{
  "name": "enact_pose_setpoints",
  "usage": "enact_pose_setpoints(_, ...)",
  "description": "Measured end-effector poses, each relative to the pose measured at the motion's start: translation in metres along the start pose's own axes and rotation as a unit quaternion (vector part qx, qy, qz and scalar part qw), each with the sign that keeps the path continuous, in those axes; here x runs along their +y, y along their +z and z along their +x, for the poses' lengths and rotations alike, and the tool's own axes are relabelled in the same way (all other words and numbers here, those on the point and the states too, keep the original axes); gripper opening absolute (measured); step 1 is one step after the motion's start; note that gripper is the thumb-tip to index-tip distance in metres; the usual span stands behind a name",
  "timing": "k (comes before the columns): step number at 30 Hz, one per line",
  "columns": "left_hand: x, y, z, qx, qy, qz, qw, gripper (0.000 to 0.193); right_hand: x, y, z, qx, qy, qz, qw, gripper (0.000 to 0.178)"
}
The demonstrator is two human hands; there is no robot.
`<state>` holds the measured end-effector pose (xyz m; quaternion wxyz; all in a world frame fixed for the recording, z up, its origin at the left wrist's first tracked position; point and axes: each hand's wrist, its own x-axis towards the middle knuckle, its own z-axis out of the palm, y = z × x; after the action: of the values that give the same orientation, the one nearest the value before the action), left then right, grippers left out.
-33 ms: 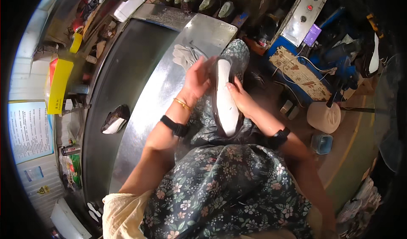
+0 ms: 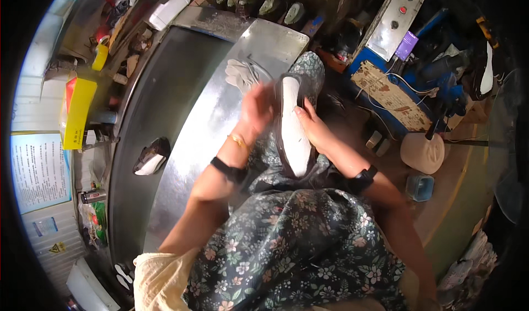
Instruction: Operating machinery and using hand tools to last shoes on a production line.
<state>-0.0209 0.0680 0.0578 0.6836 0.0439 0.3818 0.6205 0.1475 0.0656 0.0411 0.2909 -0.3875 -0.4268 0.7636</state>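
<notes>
A dark shoe upper (image 2: pixel 296 126) with a white insole-like bottom lies sole up over my lap, its length running away from me. My right hand (image 2: pixel 312 124) grips its right side, with the thumb on the white bottom. At its left edge is my left hand (image 2: pixel 257 110), smeared by motion; whether it touches the shoe upper I cannot tell. Just beyond that hand, a pale glove (image 2: pixel 241 75) rests on the shiny metal ledge (image 2: pixel 190 110). The side of the upper facing my lap is hidden.
Left of the ledge, a dark conveyor belt (image 2: pixel 132 212) carries another shoe upper (image 2: pixel 151 156). Several lasted shoes (image 2: pixel 295 13) stand at the back. A control panel (image 2: pixel 398 21) with buttons, loose cables, a beige container (image 2: pixel 422 152) and a blue tub (image 2: pixel 420 188) are at right.
My left hand has shifted slightly along the shoe upper's left edge and is more blurred. My right hand keeps its grip.
</notes>
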Motion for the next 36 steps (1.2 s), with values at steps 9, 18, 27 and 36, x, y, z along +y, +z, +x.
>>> enact_pose_setpoints(9, 0.028, 0.021, -0.024, 0.004, 0.094, 0.939, 0.332, 0.038, -0.014, 0.030, 0.000, 0.045, 0.040, -0.468, 0.882, 0.080)
enact_pose_setpoints(18, 0.015, 0.003, -0.087, -0.076, 0.124, 0.761, 0.633, 0.076, -0.019, 0.012, -0.006, 0.010, -0.007, -0.401, 0.916, 0.090)
enact_pose_setpoints(27, 0.028, 0.010, -0.116, -0.173, -0.265, 0.463, 0.828, 0.066, -0.081, 0.040, 0.125, -0.215, -0.079, -0.587, 0.777, 0.047)
enact_pose_setpoints(36, 0.018, -0.018, -0.126, -0.214, -0.096, 0.617, 0.751, 0.061, -0.017, 0.091, 0.188, 0.022, 0.068, -0.705, 0.705, 0.082)
